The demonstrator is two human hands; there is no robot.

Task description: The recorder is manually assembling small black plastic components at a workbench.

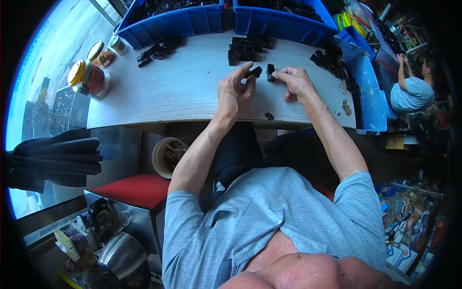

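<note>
Over the middle of the pale table point(163, 96), my left hand point(236, 89) is closed on a small black plastic part point(255, 72) that sticks out between thumb and fingers. Just to its right, my right hand point(294, 82) pinches a second black part point(270, 72), which looks upright on or just above the tabletop. A narrow gap separates the two parts. Beyond my hands sits a stacked group of similar black parts point(243, 49). More black pieces lie in a loose pile point(158, 50) at the far left and in another heap point(332, 60) at the right.
Two blue bins point(173, 21) point(284, 26) of black parts line the far edge. A lighter blue bin point(368, 91) stands at the right end. Jars point(91, 79) occupy the left corner; a bucket point(168, 156) is below. Another person point(411, 91) sits at the far right.
</note>
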